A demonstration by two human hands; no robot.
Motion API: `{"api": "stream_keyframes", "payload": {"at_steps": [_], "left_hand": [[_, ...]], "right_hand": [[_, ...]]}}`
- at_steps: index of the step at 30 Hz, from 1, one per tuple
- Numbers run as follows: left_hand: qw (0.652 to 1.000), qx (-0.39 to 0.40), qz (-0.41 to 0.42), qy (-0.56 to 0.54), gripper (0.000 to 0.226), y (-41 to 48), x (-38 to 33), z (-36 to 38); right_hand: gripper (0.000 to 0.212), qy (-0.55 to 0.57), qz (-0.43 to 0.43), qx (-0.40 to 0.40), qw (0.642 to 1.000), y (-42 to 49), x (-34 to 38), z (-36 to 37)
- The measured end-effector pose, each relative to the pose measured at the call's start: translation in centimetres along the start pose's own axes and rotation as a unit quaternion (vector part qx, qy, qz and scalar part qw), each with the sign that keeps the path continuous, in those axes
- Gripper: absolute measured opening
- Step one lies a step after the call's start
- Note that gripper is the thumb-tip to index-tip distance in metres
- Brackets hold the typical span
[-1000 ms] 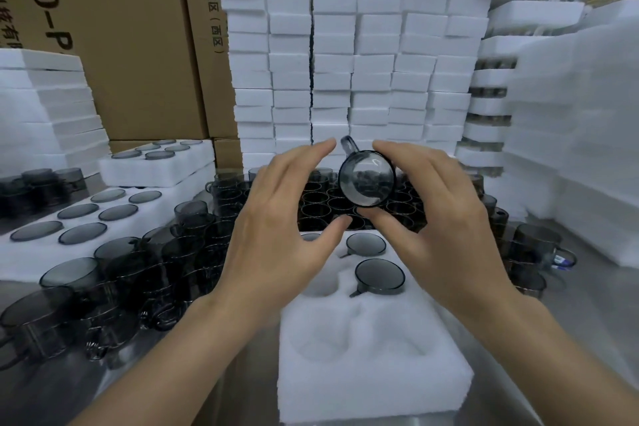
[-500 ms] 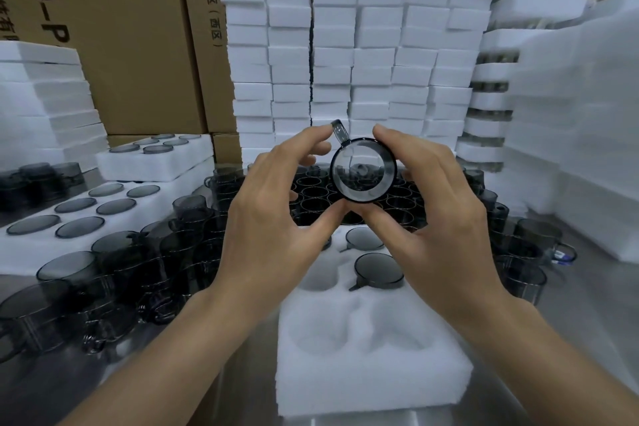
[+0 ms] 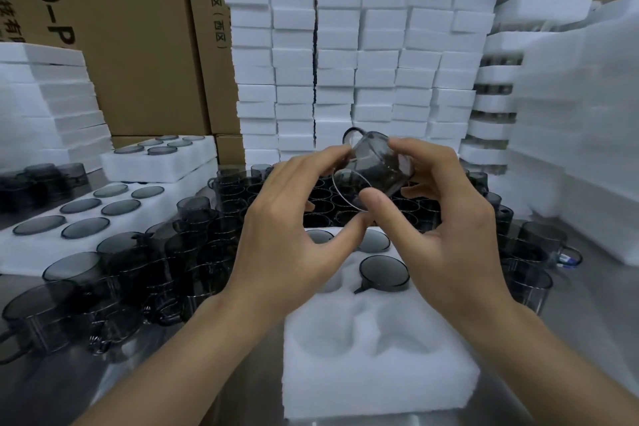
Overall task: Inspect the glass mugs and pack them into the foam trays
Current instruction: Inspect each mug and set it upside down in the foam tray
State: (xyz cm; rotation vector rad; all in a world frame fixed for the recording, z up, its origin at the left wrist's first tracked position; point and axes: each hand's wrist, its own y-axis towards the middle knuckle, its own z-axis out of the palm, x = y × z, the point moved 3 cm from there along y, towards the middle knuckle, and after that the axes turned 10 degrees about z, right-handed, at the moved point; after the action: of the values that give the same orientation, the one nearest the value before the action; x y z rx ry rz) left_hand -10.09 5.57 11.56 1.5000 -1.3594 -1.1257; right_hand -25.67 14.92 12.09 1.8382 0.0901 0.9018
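Observation:
Both hands hold one smoky grey glass mug (image 3: pixel 375 168) in the air above the white foam tray (image 3: pixel 373 356). The mug is tilted, its rim facing down and left, its handle at the top far side. My left hand (image 3: pixel 294 228) pinches the rim side between thumb and fingertips. My right hand (image 3: pixel 439 228) grips the base side, thumb under the rim. Three mugs sit upside down in the tray's far pockets, one of them (image 3: pixel 383 271) near the middle. The near pockets hold nothing.
Loose grey mugs (image 3: pixel 145 263) crowd the metal table on the left, behind the tray and on the right (image 3: pixel 529 252). Filled foam trays (image 3: pixel 103 204) lie at the left. Stacks of foam blocks (image 3: pixel 345 55) and cardboard boxes (image 3: pixel 121 38) stand at the back.
The mug faced me base-on between both hands. It has now been tipped and turned so I see its side and rim, and it sits slightly higher.

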Motion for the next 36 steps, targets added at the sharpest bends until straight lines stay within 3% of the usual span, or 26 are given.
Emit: {"api": "stream_keyframes", "payload": {"at_steps": [3,8,14,20,24,30,34,36], "left_hand": [[1.0,-0.009,-0.003,-0.01,0.059,0.0,-0.4,-0.1],[0.999,-0.041,-0.003,-0.03,0.063,0.1,-1.1,-0.4],[0.998,-0.04,0.043,-0.01,0.065,0.5,-1.9,-0.7],[0.996,-0.038,0.081,0.013,0.062,0.5,-2.0,-0.7],[0.996,-0.047,0.082,0.006,0.064,0.5,-1.9,-0.7],[0.999,-0.028,0.037,-0.022,0.06,0.3,-1.6,-0.3],[0.995,0.028,-0.085,-0.05,0.063,0.2,-0.5,-0.3],[0.976,0.083,-0.161,-0.121,0.059,0.4,0.3,-0.1]], "right_hand": [[0.03,0.023,0.052,0.017,0.998,0.2,-0.4,0.0],[0.035,-0.024,0.087,0.057,0.994,0.4,-0.9,0.2],[0.035,-0.084,0.054,0.131,0.986,-0.1,-1.4,1.0],[0.031,-0.095,0.055,0.134,0.985,-0.3,-1.5,1.2],[0.058,-0.103,0.042,0.114,0.987,-0.4,-1.5,1.2],[0.057,-0.098,0.027,0.074,0.992,-0.4,-1.4,1.1],[0.036,-0.047,0.062,0.115,0.99,-0.6,-0.9,1.3],[0.028,-0.021,0.091,0.149,0.984,-0.6,-0.9,1.4]]}}
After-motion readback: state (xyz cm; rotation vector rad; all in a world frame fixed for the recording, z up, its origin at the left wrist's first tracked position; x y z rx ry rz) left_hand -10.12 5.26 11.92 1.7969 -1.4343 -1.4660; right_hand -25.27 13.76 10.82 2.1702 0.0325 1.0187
